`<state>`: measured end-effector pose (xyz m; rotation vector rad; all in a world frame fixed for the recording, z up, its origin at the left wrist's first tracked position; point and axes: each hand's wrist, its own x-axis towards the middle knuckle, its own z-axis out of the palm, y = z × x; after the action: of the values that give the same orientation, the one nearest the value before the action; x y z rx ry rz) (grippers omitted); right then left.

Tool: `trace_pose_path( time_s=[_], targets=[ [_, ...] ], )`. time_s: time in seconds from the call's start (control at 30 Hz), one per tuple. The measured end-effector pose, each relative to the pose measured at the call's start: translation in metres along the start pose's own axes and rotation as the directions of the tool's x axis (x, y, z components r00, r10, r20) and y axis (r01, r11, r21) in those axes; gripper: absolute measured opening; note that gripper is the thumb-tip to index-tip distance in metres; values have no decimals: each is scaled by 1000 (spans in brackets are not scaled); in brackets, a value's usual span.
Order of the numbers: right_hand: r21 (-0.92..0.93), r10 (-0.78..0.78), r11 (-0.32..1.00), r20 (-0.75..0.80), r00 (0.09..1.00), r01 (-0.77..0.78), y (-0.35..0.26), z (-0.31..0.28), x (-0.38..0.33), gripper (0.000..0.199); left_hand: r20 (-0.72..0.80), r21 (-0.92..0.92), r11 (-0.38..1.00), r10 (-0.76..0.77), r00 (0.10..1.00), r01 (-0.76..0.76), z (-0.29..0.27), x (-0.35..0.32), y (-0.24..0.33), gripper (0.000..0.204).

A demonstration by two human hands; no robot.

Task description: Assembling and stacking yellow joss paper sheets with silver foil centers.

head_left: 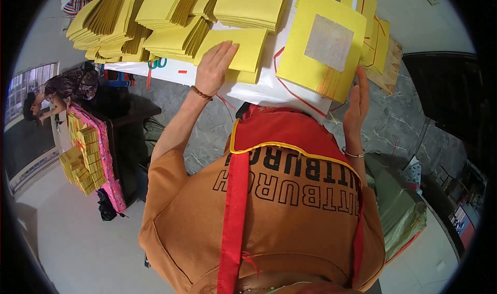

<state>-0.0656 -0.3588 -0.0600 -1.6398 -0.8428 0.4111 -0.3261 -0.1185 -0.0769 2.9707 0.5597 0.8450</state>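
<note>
My left hand [214, 66] lies with its fingers stretched out on a folded stack of yellow paper [248, 48] at the table's near edge. At the right, my right hand [357, 105] is upright with straight fingers, its tips beside the edge of a stack of yellow sheets [290, 61]. A greyish-silver square [330, 42] sits on the top sheet of that stack. Between the two stacks a red string [279, 66] runs over the white table surface [259, 93] and continues under the sheets' near side.
Several folded yellow paper bundles [168, 4] cover the table's far left. Teal-handled scissors [157, 63] lie at its edge. String-tied yellow bundles [380, 45] rest on a board [389, 79] at right. Another person [67, 87] is beside a pink-covered table [101, 144] at far left.
</note>
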Motion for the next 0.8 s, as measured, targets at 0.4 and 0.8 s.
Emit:
trace_pose_path(
  time_s=[0.4, 0.8],
  targets=[
    [-139, -29, 990, 13, 999, 30, 12, 0, 2, 26, 438, 36, 994, -109, 892, 104, 42, -62, 8, 67],
    [-215, -74, 973, 50, 996, 83, 13, -1, 7, 21, 469, -237, 958, -32, 883, 160, -28, 79, 56, 31]
  ],
)
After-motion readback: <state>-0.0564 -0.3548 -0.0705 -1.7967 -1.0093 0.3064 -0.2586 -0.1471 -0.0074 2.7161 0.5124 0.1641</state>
